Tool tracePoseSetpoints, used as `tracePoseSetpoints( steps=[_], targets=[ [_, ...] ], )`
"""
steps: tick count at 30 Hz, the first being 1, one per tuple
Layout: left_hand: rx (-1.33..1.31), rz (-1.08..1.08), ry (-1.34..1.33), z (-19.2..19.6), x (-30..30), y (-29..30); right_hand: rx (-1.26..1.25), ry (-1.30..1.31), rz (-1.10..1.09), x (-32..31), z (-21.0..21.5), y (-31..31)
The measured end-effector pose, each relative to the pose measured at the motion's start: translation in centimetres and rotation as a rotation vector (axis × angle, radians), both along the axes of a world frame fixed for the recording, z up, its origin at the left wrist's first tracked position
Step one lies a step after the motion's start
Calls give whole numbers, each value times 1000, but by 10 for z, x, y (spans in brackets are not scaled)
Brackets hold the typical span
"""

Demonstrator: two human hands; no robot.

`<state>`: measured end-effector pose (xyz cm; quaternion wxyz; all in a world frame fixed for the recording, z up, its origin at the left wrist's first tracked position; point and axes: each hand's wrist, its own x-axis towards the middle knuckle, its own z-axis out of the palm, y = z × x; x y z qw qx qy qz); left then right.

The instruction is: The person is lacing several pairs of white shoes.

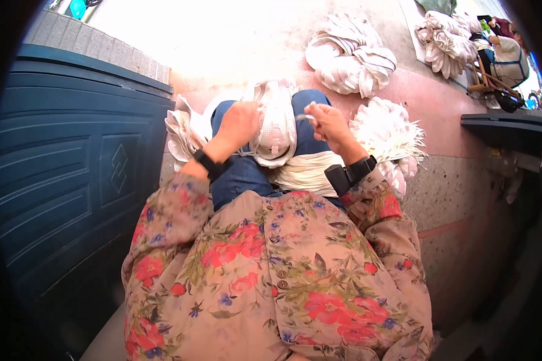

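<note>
A white shoe upper [273, 133] with a mesh front rests between my knees, its rounded end toward me. My left hand [241, 123] is at its left edge with curled fingers; what they grip, if anything, is hidden. Just right of the shoe upper, my right hand [330, 125] pinches a thin pale strand that looks like a shoelace [305, 117]. A bundle of long cream laces [307, 173] lies across my lap, below the right hand.
Bundled white shoe uppers [352, 57] lie on the floor ahead, with another pile [445, 42] farther right. A fringed cream bundle [386, 129] is beside my right knee, and pale pieces [185, 129] beside my left. A blue panelled door [84, 162] stands at left.
</note>
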<state>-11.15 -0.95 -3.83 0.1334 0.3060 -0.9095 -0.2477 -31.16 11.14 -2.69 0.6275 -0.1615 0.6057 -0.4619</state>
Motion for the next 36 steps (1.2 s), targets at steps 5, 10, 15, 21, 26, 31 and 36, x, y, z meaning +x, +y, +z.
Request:
tracePoseSetpoints(
  steps=[5, 10, 15, 21, 26, 31, 36],
  targets=[
    [93, 123, -60, -12, -43, -5, -196, 55, -52, 3, 0, -21],
    [93, 109, -77, -18, -48, -8, -158, 341, 137, 10, -21, -18],
    [75, 134, -29, -24, -53, -7, -276, 643, 154, 10, -34, -25],
    [154, 190, -14, -20, -53, -9, -233, 912, 205, 12, -35, -32],
    [178, 225, -29, -19, -55, -9, -242, 894, 112, 14, -54, -36],
    [221, 237, -50, -18, -52, -10, -228, 983, 160, 21, -51, -37],
    [240, 227, -49, -18, -50, -12, -170, 1055, 194, 28, -48, -42]
  ],
)
